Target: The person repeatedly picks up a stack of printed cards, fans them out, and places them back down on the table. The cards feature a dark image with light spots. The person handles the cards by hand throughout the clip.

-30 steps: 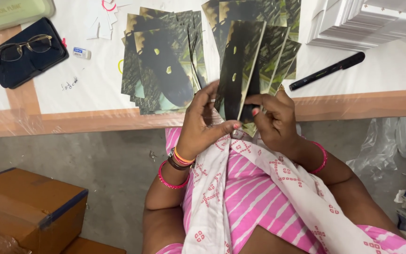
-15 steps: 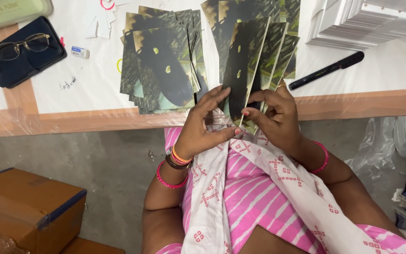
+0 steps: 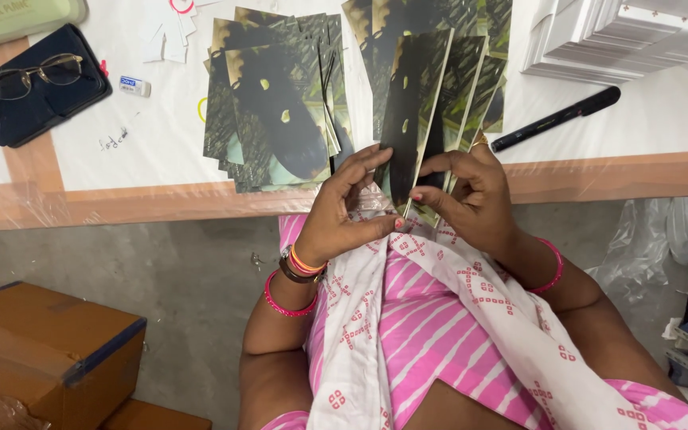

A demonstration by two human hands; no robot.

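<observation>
1. Head view: your left hand (image 3: 342, 209) and right hand (image 3: 471, 199) hold a fan of dark printed cards (image 3: 428, 111) upright at the bench (image 3: 121, 203) edge, fingers pinching its lower corners.
2. A second stack of the cards (image 3: 272, 111) lies flat just left.
3. Far left, a dark case (image 3: 33, 103) carries spectacles (image 3: 29, 76) on top.
4. A black marker (image 3: 555, 119) lies right.

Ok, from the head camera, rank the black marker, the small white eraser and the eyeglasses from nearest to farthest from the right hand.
1. black marker, just up and to the right of the right hand.
2. small white eraser, far to the left on the white sheet.
3. eyeglasses, farthest left, on the dark case.
</observation>
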